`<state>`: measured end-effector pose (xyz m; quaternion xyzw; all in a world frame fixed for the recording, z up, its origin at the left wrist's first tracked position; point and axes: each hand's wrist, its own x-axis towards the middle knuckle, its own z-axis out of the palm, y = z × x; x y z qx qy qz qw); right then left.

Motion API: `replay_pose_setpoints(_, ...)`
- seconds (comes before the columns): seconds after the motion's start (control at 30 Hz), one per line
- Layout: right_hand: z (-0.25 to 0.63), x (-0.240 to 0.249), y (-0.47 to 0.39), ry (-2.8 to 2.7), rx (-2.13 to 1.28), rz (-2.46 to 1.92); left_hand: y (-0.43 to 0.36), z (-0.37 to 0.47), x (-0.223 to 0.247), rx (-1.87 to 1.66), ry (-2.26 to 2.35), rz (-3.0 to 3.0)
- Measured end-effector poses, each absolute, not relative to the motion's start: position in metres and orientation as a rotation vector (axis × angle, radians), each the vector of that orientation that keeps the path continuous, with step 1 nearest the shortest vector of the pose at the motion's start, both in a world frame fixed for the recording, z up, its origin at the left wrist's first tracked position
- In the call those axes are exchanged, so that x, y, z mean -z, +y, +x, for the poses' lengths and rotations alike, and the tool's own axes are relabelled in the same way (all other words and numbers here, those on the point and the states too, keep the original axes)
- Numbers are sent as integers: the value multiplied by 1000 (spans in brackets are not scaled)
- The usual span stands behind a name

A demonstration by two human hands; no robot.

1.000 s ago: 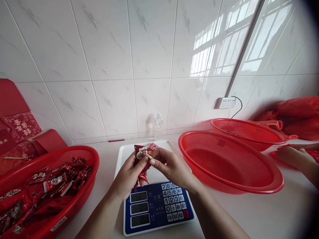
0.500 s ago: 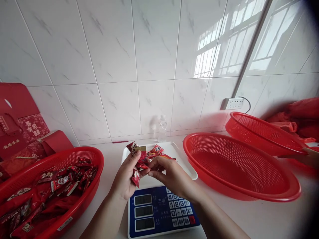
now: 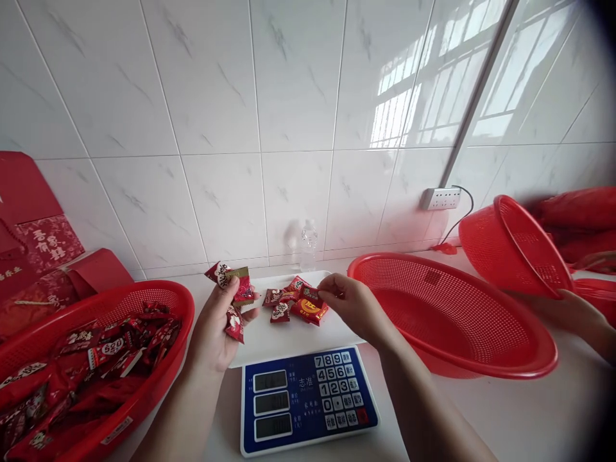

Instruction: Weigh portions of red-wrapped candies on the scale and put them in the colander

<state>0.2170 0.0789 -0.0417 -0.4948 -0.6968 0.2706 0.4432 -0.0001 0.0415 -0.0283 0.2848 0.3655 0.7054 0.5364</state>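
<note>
My left hand [image 3: 214,327] is closed around several small red wrapped candies [image 3: 243,292], thumb on top, over the left side of the scale's white pan [image 3: 262,343]. A little group of red candy packets [image 3: 282,312] lies on the pan. At the right end of that group, my right hand [image 3: 356,308] pinches the edge of a dark red candy packet [image 3: 311,295]; its fingertips are partly hidden. In front of the pan sits the scale's blue keypad and display panel [image 3: 308,398].
At left, a red basket [image 3: 185,321] holds many wrapped candies; red gift boxes [image 3: 52,240] stand behind it. Another red basket [image 3: 524,359] is at right. Beyond it, another person's hand [image 3: 582,317] holds a tilted red basket [image 3: 481,237]. A clear bottle [image 3: 308,244] stands by the wall.
My hands have moved apart, the left going left with its candies, the right shifting to the packets on the pan. The other person's basket has tipped more upright.
</note>
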Motion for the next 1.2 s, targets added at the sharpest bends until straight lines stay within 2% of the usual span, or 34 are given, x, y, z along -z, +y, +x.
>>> replay_pose_setpoints(0.23,192,56,74,-2124,-397,-1429,39,2,28,-1640,876,750)
replay_pose_setpoints(0.37,193,56,75,-2050,-345,-1402,38,3,29,-1616,891,784)
replay_pose_setpoints(0.8,226,25,63,-1628,-587,-1146,35,8,29,-1570,943,847)
replay_pose_setpoints(1.0,227,24,61,-1625,-726,-956,34,13,29,-1509,991,860)
replay_pose_setpoints(1.2,211,24,54,-1809,-881,-871,31,24,37,-1362,1061,1129)
